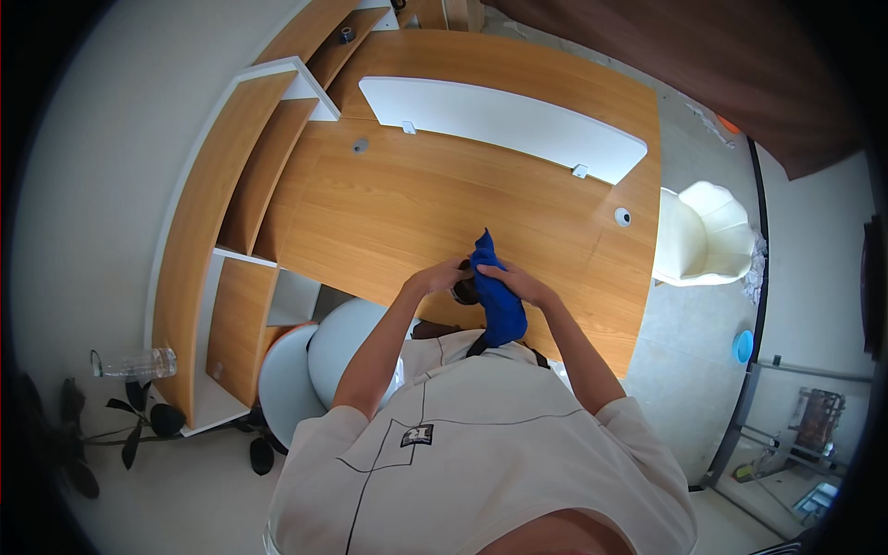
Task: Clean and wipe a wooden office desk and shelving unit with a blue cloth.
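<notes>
Just above the near edge of a wooden desk [444, 187], my left hand [438, 277] grips a dark, glossy object [465, 291] that looks like a pair of sunglasses. A bright blue cloth [501, 305] is bunched in my right hand [519, 283], with the thumb pressed on top of it. The cloth's upper tip points away from me and its lower end hangs down towards my waist. It touches the dark object and covers part of it. Fingers of both hands are partly hidden behind the cloth and the object.
A white divider panel [499, 121] stands across the desk. Wooden shelving [236, 173] with white edges runs along the left, bearing a clear glass vessel [139, 363]. A pale round-backed chair [347, 347] is at my left, a white armchair [707, 236] beyond the right edge.
</notes>
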